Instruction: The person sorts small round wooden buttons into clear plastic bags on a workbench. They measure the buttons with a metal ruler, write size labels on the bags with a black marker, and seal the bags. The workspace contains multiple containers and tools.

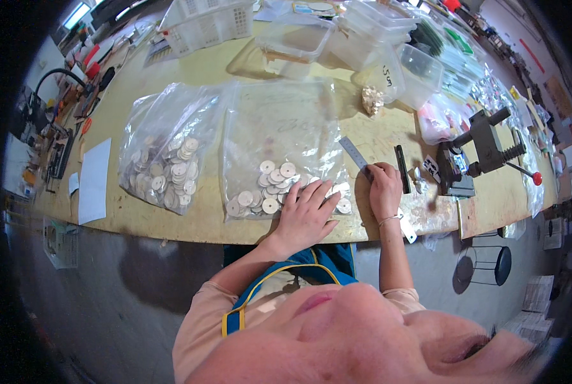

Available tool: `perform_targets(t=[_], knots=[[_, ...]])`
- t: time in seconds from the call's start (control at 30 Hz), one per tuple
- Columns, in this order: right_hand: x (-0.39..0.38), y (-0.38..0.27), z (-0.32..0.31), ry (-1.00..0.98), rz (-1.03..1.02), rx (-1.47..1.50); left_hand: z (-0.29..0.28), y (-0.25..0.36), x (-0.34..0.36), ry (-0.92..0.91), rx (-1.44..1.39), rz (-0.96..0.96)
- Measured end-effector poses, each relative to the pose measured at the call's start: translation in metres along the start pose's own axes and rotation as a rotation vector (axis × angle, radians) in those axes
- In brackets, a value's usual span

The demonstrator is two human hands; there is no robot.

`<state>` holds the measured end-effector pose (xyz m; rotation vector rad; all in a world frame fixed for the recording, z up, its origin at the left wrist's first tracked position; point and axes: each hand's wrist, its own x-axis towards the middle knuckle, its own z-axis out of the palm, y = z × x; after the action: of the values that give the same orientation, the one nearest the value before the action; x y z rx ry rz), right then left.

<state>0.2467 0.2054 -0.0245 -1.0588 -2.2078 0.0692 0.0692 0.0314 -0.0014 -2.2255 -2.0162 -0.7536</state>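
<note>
My left hand (308, 210) lies flat, fingers spread, on the lower part of a clear plastic bag (279, 128). Inside that bag are pale round discs (270, 206) with small centre holes, some hidden under the hand. My right hand (384, 191) has its fingers curled down on a metal ruler (352, 152), just right of the bag. Below the right wrist shows a pale end with a hole (407, 229), which looks like the same ruler's other end. Left of the first bag, a second clear bag (171, 115) holds many similar discs (177, 169).
A black bar (402, 169) and a small press with a red-knobbed lever (484, 150) stand to the right. Clear bins (295, 38) and a white basket (209, 25) line the back. White paper (95, 182) lies left. A stool (502, 265) is on the floor.
</note>
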Motion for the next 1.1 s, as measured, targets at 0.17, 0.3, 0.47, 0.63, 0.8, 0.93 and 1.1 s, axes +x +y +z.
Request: perform_targets(t=[0.17,0.3,0.47,0.63,0.8,0.93,1.1], knots=[[-0.0001,-0.0004,-0.0015,-0.015,0.001,-0.002,0.0016,0.0001,-0.0015,0.011,-0.016,-0.003],[0.0001,-0.0018,-0.0028,-0.021,0.000,0.001,0.0014,-0.0005,-0.0010,0.015,-0.013,-0.001],[0.0007,-0.0010,-0.0030,-0.020,0.004,0.009,0.0024,-0.0005,-0.0008,0.013,-0.021,-0.004],[0.0001,0.0009,-0.0015,-0.008,0.002,-0.002,0.0013,-0.0008,0.0004,0.006,-0.020,0.004],[0.0002,0.0014,-0.0009,0.001,0.007,0.015,0.0015,0.0001,-0.0005,-0.001,-0.004,-0.001],[-0.0004,0.0047,0.0020,0.010,-0.002,0.005,0.0032,-0.0010,0.0008,-0.003,-0.006,0.002],[0.0009,-0.0005,-0.0028,0.002,-0.001,0.002,0.0017,-0.0003,0.0007,-0.015,-0.006,0.003]])
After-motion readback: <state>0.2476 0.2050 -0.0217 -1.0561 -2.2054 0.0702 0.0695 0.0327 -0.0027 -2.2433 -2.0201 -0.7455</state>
